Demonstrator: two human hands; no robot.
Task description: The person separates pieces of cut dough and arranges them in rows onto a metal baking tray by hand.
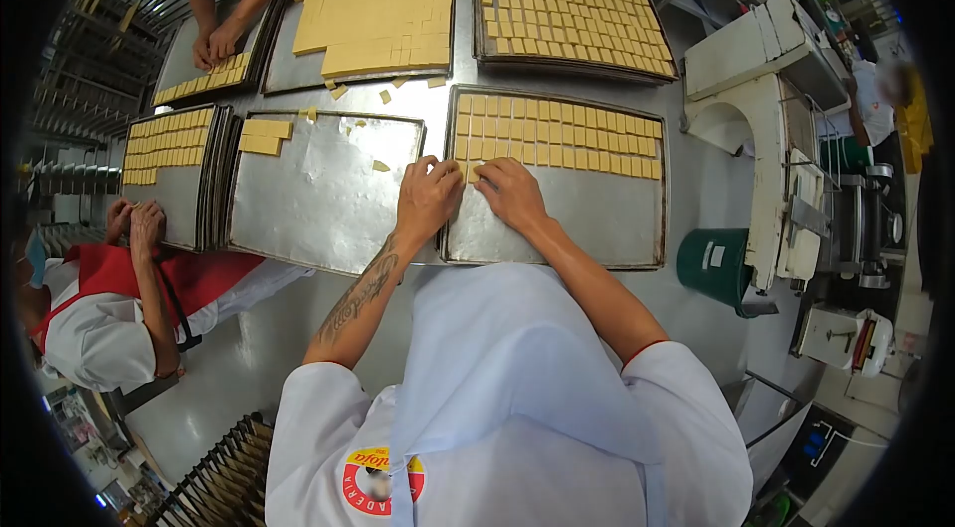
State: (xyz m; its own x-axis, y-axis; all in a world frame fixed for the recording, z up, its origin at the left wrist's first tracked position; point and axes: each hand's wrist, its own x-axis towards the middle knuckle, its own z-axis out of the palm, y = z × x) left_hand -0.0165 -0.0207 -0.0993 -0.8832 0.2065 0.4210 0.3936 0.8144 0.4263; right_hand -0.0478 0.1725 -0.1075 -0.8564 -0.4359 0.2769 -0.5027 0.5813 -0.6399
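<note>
Small yellow dough rectangles (pixel 557 134) lie in rows on the far half of the metal tray (pixel 567 218) before me. My left hand (pixel 431 197) is closed at the tray's left edge, its fingertips bunched beside the rows; what they pinch, if anything, is hidden. Just to its right, my right hand (pixel 511 193) reaches over the tray with fingers closed on a small dough piece (pixel 472 172) at the left end of the nearest row. The two hands' fingertips are close together.
Left of my tray, another tray (pixel 318 199) holds a few dough strips (pixel 265 136). Beyond it lies a large cut dough sheet (pixel 373 9). Co-workers' hands work at a far-right tray (pixel 577 76) and two left stacks. A green bin (pixel 712 263) stands right of the table.
</note>
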